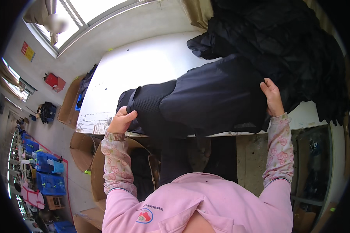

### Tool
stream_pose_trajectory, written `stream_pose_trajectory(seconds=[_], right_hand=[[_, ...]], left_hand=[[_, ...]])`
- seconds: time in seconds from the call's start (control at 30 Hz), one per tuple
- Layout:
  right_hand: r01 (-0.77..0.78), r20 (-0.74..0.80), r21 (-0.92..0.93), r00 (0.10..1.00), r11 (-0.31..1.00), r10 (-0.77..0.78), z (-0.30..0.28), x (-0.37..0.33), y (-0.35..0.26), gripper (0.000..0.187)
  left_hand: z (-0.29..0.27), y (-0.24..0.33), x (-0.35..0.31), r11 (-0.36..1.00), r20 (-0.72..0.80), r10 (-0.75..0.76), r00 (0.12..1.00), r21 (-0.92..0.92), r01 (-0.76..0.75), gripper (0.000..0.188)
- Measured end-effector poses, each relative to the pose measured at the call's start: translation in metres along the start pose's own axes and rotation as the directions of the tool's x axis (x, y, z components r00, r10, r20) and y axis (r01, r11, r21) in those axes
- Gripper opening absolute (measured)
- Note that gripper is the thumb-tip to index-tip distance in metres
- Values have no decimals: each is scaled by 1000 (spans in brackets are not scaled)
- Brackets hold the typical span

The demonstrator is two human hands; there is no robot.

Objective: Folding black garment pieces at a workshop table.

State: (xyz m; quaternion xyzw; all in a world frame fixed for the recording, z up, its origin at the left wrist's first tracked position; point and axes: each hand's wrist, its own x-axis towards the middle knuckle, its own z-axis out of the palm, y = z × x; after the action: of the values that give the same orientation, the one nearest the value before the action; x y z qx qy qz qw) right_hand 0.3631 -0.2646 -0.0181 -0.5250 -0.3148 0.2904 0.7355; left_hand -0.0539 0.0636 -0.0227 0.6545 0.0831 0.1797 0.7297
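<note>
Pink shirt point(241, 198) w/ logo point(145, 215); hands point(121, 121) point(274, 99) hold blk cloth point(214, 97).

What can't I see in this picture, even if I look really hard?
All in the head view:
Left hand: most of its fingers, hidden behind the black cloth.
That cloth's underside: it faces down, away from the camera.
Dark pile: how many pieces, because the folds cover each other.
Window: what's outside, lost in white glare; the picture's top edge cuts it off.
Blue crates: what's inside, too small to tell.

Open passage over white tabletop point(144, 58) beyond the black fabric point(214, 97), dark heap point(272, 35) in the way at right
</note>
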Motion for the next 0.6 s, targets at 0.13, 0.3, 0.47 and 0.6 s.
stream_pose_trajectory(seconds=[0.13, 0.3, 0.47, 0.6], right_hand=[[191, 132, -689, 982, 699, -138, -29, -2, 67, 17], [48, 63, -234, 997, 971, -35, 42, -3, 48, 12], [-34, 103, 60, 994, 998, 27, 126, 14, 73, 17], [-73, 21, -138, 997, 988, 76, 168, 42, 174, 30]], left_hand=[[-19, -16, 8, 995, -221, -46, 974, -99, 25, 25], [-40, 18, 11, 996, -444, -92, 891, -30, 88, 27], [-125, 78, 6, 944, -483, -12, 876, 284, 170, 25], [-146, 74, 29, -189, -512, 427, 745, 756, 627, 44]])
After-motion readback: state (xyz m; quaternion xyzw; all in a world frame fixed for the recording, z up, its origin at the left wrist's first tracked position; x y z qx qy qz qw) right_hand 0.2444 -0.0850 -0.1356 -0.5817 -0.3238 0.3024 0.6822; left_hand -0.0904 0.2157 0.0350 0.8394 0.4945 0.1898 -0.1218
